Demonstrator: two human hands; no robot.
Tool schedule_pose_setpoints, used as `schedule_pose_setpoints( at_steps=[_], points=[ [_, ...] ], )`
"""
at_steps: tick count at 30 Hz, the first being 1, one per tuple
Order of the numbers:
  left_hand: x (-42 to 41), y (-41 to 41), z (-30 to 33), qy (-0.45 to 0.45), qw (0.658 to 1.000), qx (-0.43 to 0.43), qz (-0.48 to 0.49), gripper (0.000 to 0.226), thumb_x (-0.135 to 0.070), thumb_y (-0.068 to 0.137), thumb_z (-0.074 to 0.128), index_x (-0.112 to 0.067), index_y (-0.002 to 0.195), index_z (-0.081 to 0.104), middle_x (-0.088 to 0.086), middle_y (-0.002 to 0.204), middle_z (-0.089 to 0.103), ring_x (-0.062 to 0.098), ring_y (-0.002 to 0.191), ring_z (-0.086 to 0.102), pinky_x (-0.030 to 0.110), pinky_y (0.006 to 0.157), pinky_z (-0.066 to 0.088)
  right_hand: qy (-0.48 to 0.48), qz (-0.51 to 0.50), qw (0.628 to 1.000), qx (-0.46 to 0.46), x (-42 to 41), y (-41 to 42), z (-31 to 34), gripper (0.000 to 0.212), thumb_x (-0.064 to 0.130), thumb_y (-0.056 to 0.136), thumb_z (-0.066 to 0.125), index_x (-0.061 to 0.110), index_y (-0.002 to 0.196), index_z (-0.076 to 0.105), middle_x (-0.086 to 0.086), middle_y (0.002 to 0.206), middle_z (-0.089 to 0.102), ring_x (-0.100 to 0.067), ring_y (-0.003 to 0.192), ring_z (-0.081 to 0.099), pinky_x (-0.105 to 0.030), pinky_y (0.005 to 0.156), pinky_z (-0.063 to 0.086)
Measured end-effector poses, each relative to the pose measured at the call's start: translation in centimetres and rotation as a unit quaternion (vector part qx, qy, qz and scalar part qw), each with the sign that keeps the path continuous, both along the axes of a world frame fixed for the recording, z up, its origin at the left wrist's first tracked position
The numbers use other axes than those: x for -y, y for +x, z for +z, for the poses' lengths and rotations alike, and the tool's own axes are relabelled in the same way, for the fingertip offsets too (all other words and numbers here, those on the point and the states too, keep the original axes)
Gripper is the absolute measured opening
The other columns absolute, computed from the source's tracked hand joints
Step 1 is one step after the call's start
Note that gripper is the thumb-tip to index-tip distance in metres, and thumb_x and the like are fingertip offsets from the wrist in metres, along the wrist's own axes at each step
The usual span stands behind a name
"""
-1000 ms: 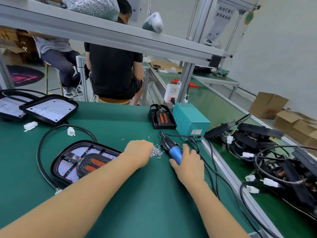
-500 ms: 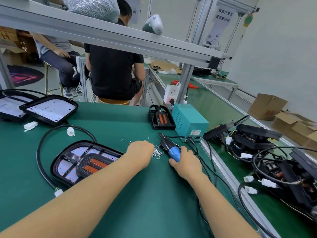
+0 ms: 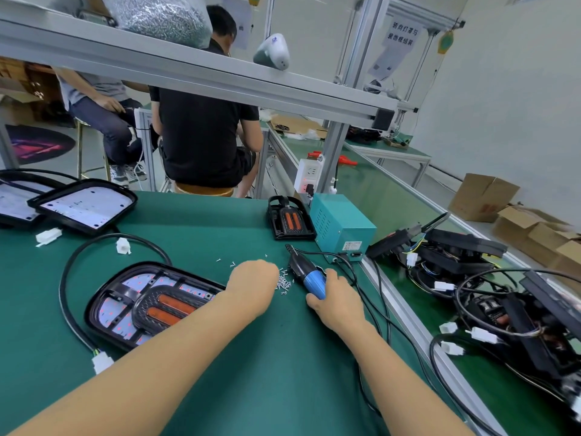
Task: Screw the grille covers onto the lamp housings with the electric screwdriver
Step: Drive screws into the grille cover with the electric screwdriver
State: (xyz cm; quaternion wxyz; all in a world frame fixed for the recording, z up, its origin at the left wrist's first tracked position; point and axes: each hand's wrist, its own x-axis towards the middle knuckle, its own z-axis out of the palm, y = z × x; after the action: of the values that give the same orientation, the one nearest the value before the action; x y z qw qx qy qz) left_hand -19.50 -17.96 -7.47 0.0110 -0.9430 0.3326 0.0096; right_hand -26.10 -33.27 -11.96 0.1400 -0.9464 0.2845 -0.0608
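A black lamp housing point(image 3: 125, 297) with its grille cover point(image 3: 151, 305) and two orange lenses lies on the green table at the left, ringed by its black cable. A pile of small screws point(image 3: 284, 282) sits mid-table. My left hand point(image 3: 253, 280) rests at the pile, fingers curled down and hidden from view. My right hand point(image 3: 334, 297) grips the blue and black electric screwdriver point(image 3: 306, 273), which lies on the table with its bit pointing away.
A teal power box point(image 3: 341, 228) stands behind the screwdriver, beside a spare grille cover point(image 3: 289, 220). Two more housings point(image 3: 85, 206) lie at the far left. Tangled lamp parts point(image 3: 490, 297) fill the conveyor at the right. Two people sit beyond the table.
My right hand has slid forward along the screwdriver and closed round its blue body. My left hand stays at the screw pile.
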Motion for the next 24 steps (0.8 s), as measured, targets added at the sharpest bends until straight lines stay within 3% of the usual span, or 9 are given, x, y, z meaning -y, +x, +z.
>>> schedule_pose_setpoints(
  at_steps=[4,7,10,12,13,15,17,19,24],
  points=[
    [-1.4,0.7,1.7,-0.247,0.960,-0.127,0.025,0.014,-0.004,0.081,0.052,-0.007,0.078,0.066,0.007,0.084,0.069,0.025,0.076,0.060,0.031,0.069,0.050,0.051,-0.005,0.994,0.095,0.8,-0.6,2.0,0.039,0.036,0.092,0.056,0.012,0.120,0.043,-0.007,0.103,0.057,-0.025,0.082,0.054,-0.032,0.065,0.039],
    [-3.5,1.0,2.6,-0.441,0.844,-0.304,0.035,0.011,0.000,0.078,0.064,-0.006,0.072,0.071,0.005,0.065,0.064,0.016,0.057,0.054,0.027,0.059,0.052,0.249,-0.043,0.942,0.219,1.4,-0.7,5.2,0.023,0.027,0.091,0.061,0.015,0.105,0.049,-0.003,0.081,0.054,-0.016,0.062,0.050,-0.026,0.052,0.038],
    [-5.5,0.9,2.9,-0.564,0.710,-0.418,0.058,0.012,0.003,0.078,0.070,-0.006,0.070,0.071,0.007,0.063,0.064,0.012,0.053,0.053,0.018,0.050,0.049,0.555,-0.065,0.758,0.336,1.0,-1.2,8.5,0.016,0.003,0.086,0.061,0.015,0.091,0.051,-0.005,0.069,0.050,-0.015,0.051,0.045,-0.023,0.045,0.043],
    [-6.5,0.7,3.0,-0.608,0.630,-0.479,0.074,0.004,-0.001,0.076,0.072,-0.005,0.075,0.072,0.006,0.065,0.066,0.009,0.052,0.056,0.016,0.050,0.048,0.666,-0.043,0.625,0.404,0.1,-1.5,10.4,0.024,-0.005,0.083,0.059,0.017,0.088,0.051,-0.002,0.062,0.052,-0.013,0.047,0.049,-0.021,0.045,0.047],
    [-7.0,0.5,3.1,-0.624,0.591,-0.505,0.079,0.004,-0.004,0.073,0.072,-0.004,0.077,0.072,0.006,0.065,0.066,0.008,0.052,0.057,0.016,0.049,0.049,0.693,-0.024,0.579,0.428,-0.6,-1.6,11.3,0.024,-0.005,0.083,0.059,0.018,0.088,0.051,-0.001,0.060,0.053,-0.012,0.047,0.051,-0.021,0.047,0.048],
    [-8.1,0.2,3.1,-0.651,0.521,-0.544,0.090,0.017,-0.008,0.066,0.071,-0.002,0.082,0.070,0.007,0.067,0.067,0.009,0.053,0.060,0.016,0.050,0.051,0.718,0.021,0.523,0.458,-2.4,-1.8,12.7,0.026,-0.003,0.076,0.063,0.019,0.086,0.051,0.001,0.060,0.054,-0.011,0.049,0.054,-0.021,0.051,0.050],
    [-9.1,-0.2,3.0,-0.674,0.468,-0.563,0.100,0.024,-0.004,0.064,0.068,0.001,0.088,0.068,0.009,0.069,0.068,0.011,0.053,0.062,0.017,0.051,0.053,0.720,0.052,0.503,0.475,-4.4,-1.7,13.6,0.029,0.004,0.066,0.067,0.018,0.088,0.052,0.002,0.061,0.054,-0.009,0.050,0.054,-0.020,0.053,0.050],
    [-10.2,-0.5,3.0,-0.689,0.441,-0.565,0.106,0.027,0.000,0.064,0.066,0.002,0.091,0.066,0.010,0.071,0.069,0.011,0.053,0.063,0.017,0.052,0.053,0.722,0.068,0.483,0.490,-6.1,-1.4,14.2,0.031,0.007,0.065,0.065,0.016,0.092,0.054,0.003,0.062,0.053,-0.007,0.050,0.051,-0.018,0.052,0.049],
    [-12.4,-1.3,2.8,-0.707,0.431,-0.553,0.097,0.023,-0.003,0.066,0.065,-0.001,0.089,0.067,0.008,0.071,0.067,0.011,0.054,0.061,0.019,0.049,0.053,0.727,0.076,0.406,0.549,-9.6,-0.6,15.1,0.012,0.005,0.087,0.055,0.017,0.092,0.058,0.005,0.059,0.051,-0.006,0.047,0.049,-0.017,0.053,0.048]
  ],
)
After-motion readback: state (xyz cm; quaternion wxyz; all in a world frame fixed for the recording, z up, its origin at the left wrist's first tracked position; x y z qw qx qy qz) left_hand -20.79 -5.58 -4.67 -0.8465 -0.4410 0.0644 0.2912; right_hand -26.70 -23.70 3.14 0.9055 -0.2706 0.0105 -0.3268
